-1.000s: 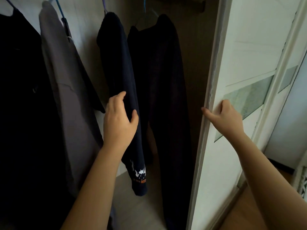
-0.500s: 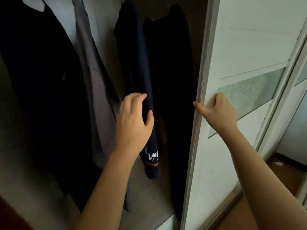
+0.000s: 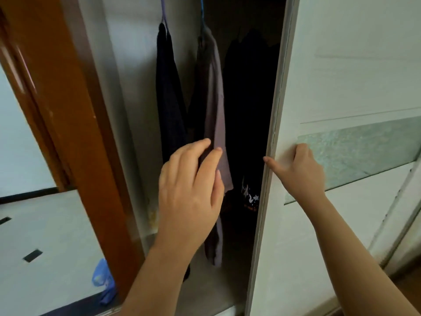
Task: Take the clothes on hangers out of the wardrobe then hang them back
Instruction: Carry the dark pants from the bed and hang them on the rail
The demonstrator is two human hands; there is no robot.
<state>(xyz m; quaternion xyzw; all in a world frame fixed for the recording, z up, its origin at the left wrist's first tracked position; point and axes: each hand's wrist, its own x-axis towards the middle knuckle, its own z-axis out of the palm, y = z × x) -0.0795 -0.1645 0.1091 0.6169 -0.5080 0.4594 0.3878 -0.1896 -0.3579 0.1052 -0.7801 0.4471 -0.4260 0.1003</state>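
While the right hand point(image 3: 300, 172) grips the sliding door's point(image 3: 341, 87) edge, the left hand point(image 3: 191, 192), fingers loosely spread, touches a grey garment point(image 3: 216, 110) hanging limp beside a dark garment point(image 3: 168, 94) in the wardrobe point(image 3: 132, 65)

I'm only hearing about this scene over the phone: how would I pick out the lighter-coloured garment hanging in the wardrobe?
Find the white sliding door on the right; the dark wardrobe gap opens just left of it. The grey-mauve garment is the middle one there, on a blue hanger, with the left hand in front of it. It is pale; the garments on either side are dark.
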